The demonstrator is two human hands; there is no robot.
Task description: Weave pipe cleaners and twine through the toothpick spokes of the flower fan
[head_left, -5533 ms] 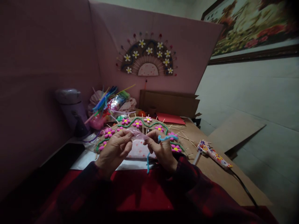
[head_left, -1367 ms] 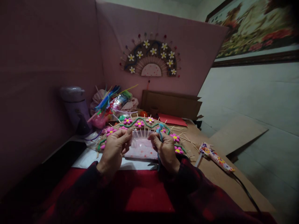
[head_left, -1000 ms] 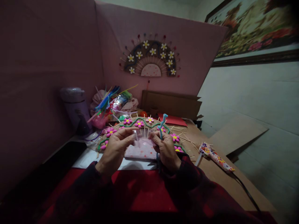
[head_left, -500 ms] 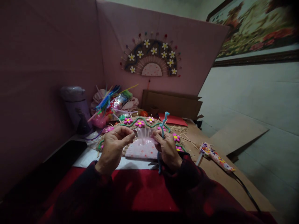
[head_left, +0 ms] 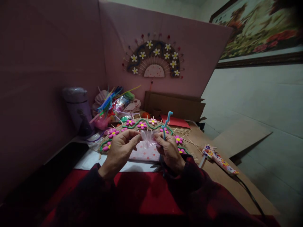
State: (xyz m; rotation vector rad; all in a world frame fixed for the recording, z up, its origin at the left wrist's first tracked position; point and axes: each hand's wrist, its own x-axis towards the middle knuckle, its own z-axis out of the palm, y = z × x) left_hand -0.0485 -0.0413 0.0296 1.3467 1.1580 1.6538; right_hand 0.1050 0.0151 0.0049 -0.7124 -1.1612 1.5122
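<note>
Stretched between my hands is a small clear plastic bag [head_left: 149, 139]. My left hand [head_left: 121, 150] is closed in a pinch at the bag's left edge. My right hand [head_left: 170, 154] pinches its right side and also holds a wavy light-blue pipe cleaner [head_left: 167, 120], which stands up above the fingers. Behind and below them lies a half-round fan [head_left: 155, 122] of thin sticks and brown cord, with pink clay flowers and a green wavy strand. Its pale dotted centre [head_left: 144, 155] is partly covered by the bag and hands.
A flowered glue gun [head_left: 220, 160] with a black cord lies at right. At back left are a purple bottle [head_left: 79, 110] and a pile of pipe cleaners [head_left: 110, 104]. Cardboard [head_left: 174, 104] and red paper [head_left: 176, 121] sit behind the fan. A similar finished fan [head_left: 153, 58] hangs on the pink panel.
My left hand has shifted slightly to the right, closer to my right hand, and the plastic bag has bunched up. The pipe cleaner's top has tilted a little to the right.
</note>
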